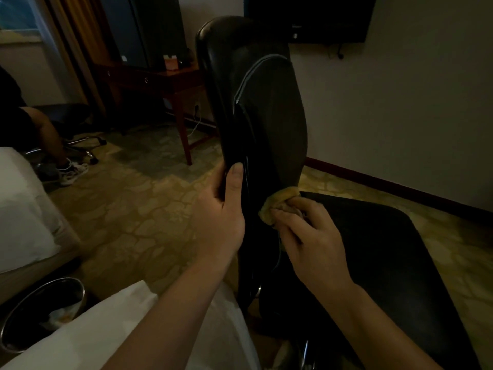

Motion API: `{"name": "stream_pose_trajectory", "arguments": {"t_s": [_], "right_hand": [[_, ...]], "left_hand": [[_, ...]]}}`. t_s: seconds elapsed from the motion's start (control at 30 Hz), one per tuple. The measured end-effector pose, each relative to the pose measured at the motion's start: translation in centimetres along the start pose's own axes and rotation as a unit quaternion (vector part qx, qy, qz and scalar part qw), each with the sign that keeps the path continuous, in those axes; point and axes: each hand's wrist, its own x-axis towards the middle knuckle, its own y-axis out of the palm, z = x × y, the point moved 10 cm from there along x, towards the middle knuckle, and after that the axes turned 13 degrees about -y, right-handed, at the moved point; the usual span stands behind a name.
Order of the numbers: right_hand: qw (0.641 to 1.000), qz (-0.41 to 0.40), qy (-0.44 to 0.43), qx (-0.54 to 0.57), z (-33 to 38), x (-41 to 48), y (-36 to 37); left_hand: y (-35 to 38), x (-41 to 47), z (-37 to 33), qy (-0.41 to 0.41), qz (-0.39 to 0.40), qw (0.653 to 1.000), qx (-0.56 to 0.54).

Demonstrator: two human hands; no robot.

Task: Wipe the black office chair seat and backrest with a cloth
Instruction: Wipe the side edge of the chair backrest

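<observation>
The right hand (309, 231), low and right of centre in the frame, is closed loosely over a small, crumpled yellow-tan cloth (280, 202), which is pressed with flattened fingers into the crease where the tall black leather-like backrest (256, 108) meets the wide black padded seat (386, 257). The left hand (221, 209), just left of centre, is wrapped around the near edge of the backrest, thumb laid flat on the front face and fingers hidden behind; it is closed on that edge as a brace. The cloth is judged soft, light and easily bunched, best gathered in the palm so that a broad pad is offered. The backrest is judged stiff but free to swivel or tilt, its glossy surface probably slick, so a firm hold on its edge is called for. The chair fills the middle and lower right of the frame, standing on patterned carpet (128, 209), with a steel waste bin (42, 313) at lower left.
</observation>
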Motion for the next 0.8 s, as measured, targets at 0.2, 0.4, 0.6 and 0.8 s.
{"name": "stream_pose_trajectory", "arguments": {"t_s": [0.2,0.4,0.6,0.8], "right_hand": [[0.999,-0.048,-0.006,0.006,0.9,3.4,-1.2],[0.997,-0.066,-0.008,0.026,0.9,3.2,-1.2],[0.999,-0.038,0.024,0.028,-0.2,-0.2,0.1],[0.999,-0.028,0.029,0.02,-0.3,-0.8,0.2]], "left_hand": [[0.1,0.0,-0.2,0.008,0.009,1.0,-0.017],[0.2,0.0,0.4,0.019,0.013,0.999,-0.021],[0.5,-1.1,2.3,0.012,0.028,0.999,-0.01],[0.4,-1.2,4.0,-0.021,0.031,0.999,0.006]]}}
